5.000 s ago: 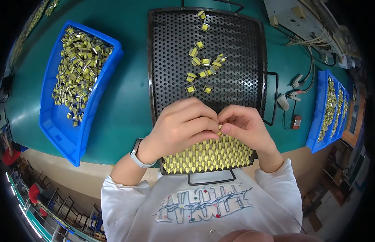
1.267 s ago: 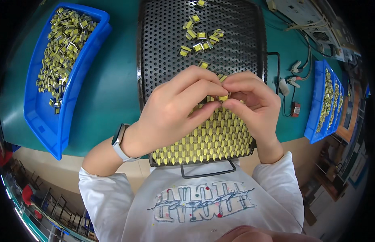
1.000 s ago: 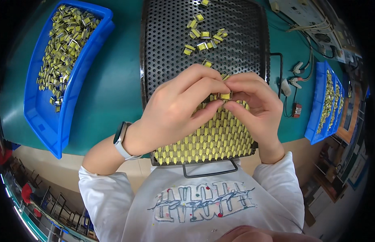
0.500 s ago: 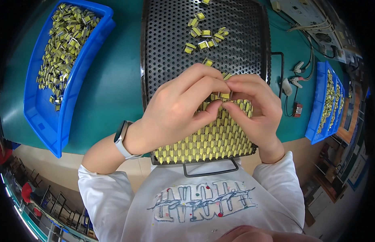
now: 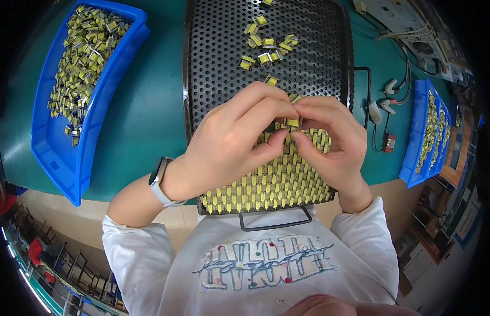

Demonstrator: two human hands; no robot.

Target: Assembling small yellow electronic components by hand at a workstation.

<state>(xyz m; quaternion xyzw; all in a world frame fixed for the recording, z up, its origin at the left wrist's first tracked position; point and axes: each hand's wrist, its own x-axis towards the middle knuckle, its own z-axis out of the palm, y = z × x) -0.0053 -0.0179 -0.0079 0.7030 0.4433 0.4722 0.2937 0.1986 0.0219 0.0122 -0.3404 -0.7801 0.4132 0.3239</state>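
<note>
jointly pinching yellow component (image 5: 293, 122) between left hand (image 5: 232, 131) and right hand (image 5: 335, 138), equally near, seemingly lengthwise across black tray (image 5: 218, 68), above it.

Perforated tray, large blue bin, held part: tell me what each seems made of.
Perforated tray: probably dark, semi-glossy metal, judging by light glinting along its thin rim.
Large blue bin: likely smooth moulded plastic with a soft sheen, given its even colour.
Held part: yellow face, possibly plastic or tape; too small and covered to settle its finish.
</note>
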